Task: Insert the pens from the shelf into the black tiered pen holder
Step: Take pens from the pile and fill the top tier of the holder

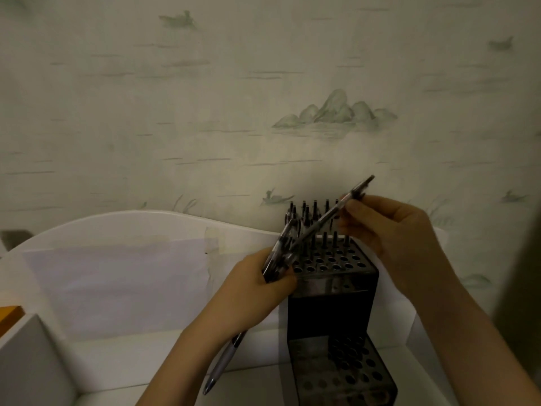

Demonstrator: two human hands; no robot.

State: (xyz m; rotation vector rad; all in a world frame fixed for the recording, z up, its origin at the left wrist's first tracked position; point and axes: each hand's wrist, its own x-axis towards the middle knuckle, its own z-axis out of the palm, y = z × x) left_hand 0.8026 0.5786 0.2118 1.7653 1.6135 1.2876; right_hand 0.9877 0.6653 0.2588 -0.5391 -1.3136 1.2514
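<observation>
Black perforated plastic sits nearest me: the lower tier of the pen holder, its holes bare, standing on the white shelf. My left hand is closed around a bundle of pens, their long axes slanting up and to the right, one tip poking out below my wrist. Farther back, my right hand pinches a single pen between thumb and fingertips; it lies diagonally, its upper end pointing up-right toward the wall, its lower end down-left over the upper tier. Several pens already stand upright in the far rows.
</observation>
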